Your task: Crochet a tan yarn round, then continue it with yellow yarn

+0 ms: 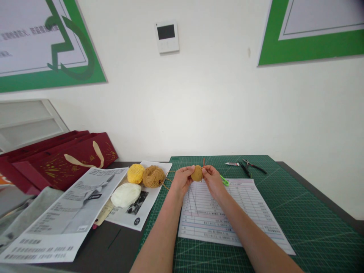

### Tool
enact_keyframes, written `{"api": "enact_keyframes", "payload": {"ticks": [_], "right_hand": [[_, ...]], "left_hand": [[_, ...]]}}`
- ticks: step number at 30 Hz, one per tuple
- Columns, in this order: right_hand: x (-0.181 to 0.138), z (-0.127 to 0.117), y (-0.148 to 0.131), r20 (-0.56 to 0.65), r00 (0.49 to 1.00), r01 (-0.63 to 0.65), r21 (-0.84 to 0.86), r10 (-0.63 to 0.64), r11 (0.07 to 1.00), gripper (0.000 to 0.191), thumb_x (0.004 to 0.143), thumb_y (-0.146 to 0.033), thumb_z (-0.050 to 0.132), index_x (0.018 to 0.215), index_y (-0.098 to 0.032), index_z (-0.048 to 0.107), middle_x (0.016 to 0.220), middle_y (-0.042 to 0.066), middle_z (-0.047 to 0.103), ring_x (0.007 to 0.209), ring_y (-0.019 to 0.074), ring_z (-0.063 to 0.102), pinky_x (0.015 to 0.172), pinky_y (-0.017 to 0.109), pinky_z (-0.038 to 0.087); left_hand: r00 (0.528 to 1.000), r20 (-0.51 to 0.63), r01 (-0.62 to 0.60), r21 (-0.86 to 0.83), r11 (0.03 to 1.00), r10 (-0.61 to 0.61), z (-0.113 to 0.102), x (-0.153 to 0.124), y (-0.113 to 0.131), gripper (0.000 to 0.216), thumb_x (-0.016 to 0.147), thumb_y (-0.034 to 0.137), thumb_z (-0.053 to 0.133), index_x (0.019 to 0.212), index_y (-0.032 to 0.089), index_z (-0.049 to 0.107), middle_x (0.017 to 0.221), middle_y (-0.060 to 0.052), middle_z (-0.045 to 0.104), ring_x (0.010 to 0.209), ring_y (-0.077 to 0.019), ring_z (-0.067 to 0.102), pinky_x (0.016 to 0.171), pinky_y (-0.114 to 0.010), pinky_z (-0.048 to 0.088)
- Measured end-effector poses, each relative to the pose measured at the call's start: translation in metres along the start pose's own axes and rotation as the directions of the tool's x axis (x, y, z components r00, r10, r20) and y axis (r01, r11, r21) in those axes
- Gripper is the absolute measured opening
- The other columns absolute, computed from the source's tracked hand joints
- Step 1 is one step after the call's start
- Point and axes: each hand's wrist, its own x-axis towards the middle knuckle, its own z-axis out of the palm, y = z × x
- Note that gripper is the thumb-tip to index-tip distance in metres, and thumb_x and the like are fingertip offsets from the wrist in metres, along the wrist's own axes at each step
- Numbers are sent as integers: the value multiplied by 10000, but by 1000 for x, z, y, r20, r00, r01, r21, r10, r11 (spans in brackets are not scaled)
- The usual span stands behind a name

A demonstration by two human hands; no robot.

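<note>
A small round piece of brown crochet (196, 173) is held up between both hands, over the printed sheet. My left hand (183, 179) pinches its left edge with thumb and fingers. At its right edge, the fingers of my right hand (212, 179) are closed. A thin orange-red stick-like thing (203, 162) rises from those right fingertips; its lower end is hidden. A strand of brown yarn (170, 173) loops from the brown ball (153, 176) towards my left hand. Just behind my right hand shows a bright green plastic thing (225, 181), partly covered.
A printed sheet (210, 227) lies on the green cutting mat (284, 212). Pliers (256, 167) and a small tube (231, 164) are at the back right. Leftward are a yellow ball (135, 173), a white ball (126, 195), papers (65, 216) and dark red gift bags (71, 159).
</note>
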Motion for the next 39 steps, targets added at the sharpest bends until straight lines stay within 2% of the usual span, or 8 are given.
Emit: {"api": "enact_keyframes", "payload": {"ticks": [3, 5, 10, 15, 20, 28, 33, 39], "right_hand": [[2, -2, 2, -29, 1000, 2, -6, -2, 1000, 310, 610, -435, 771, 738, -214, 595, 705, -7, 647, 669, 157, 581, 673, 301, 460], [2, -2, 2, -41, 999, 2, -6, -2, 1000, 306, 614, -431, 768, 742, -213, 595, 710, -8, 647, 664, 155, 581, 668, 298, 458], [1, -2, 1, -61, 998, 2, 2, -2, 1000, 303, 607, -425, 767, 729, -210, 592, 706, -14, 641, 651, 145, 573, 650, 286, 451], [1, 0, 0, -62, 998, -11, 0, 11, 1000, 305, 584, -417, 782, 699, -207, 593, 682, -15, 629, 639, 143, 559, 629, 280, 445], [2, 3, 2, -67, 997, -24, 30, 26, 999, 331, 556, -445, 792, 695, -212, 603, 678, -5, 630, 633, 154, 565, 615, 291, 456], [0, 6, 8, -111, 994, 10, 31, -6, 999, 302, 561, -430, 784, 663, -208, 607, 640, -4, 630, 587, 156, 560, 577, 292, 450], [2, 2, 5, -118, 993, 12, -43, -17, 999, 277, 543, -383, 793, 647, -198, 616, 621, 0, 638, 575, 158, 562, 550, 282, 430], [1, 3, 3, -139, 989, 39, -91, -51, 995, 247, 542, -345, 789, 632, -208, 605, 607, -11, 645, 603, 168, 572, 584, 290, 440]], "left_hand": [[991, -62, -113, 134, 985, 122, 0, -1, 0, 360, 512, 315, 872, 713, 112, 652, 654, -38, 656, 606, -144, 597, 585, -272, 469], [989, -43, -132, 189, 973, 142, 0, -1, -1, 377, 523, 360, 864, 701, 114, 642, 644, -36, 649, 596, -142, 591, 576, -272, 466], [997, 57, -62, 144, 988, 54, 0, 0, -4, 411, 544, 430, 846, 671, 92, 650, 634, -56, 638, 608, -155, 584, 612, -307, 481], [991, 126, 49, -19, 999, -46, -2, 3, -3, 322, 549, 324, 858, 622, 91, 649, 648, -71, 627, 615, -157, 563, 641, -312, 477], [979, 129, 175, -119, 977, -159, -4, 7, -3, 253, 622, 263, 806, 720, 70, 675, 756, -102, 647, 682, -172, 598, 702, -320, 496], [995, -29, -88, 81, 993, 91, -1, 11, -15, 379, 516, 310, 849, 721, 151, 572, 603, -3, 611, 541, -140, 566, 542, -274, 441], [988, -26, -144, 155, 977, 150, -1, 8, -12, 347, 502, 199, 800, 805, 149, 638, 532, 28, 588, 484, -121, 540, 501, -239, 395], [991, -43, -115, 161, 980, 124, 1, 7, -7, 249, 478, 147, 727, 722, 110, 697, 590, -20, 632, 544, -130, 566, 564, -265, 437]]}}
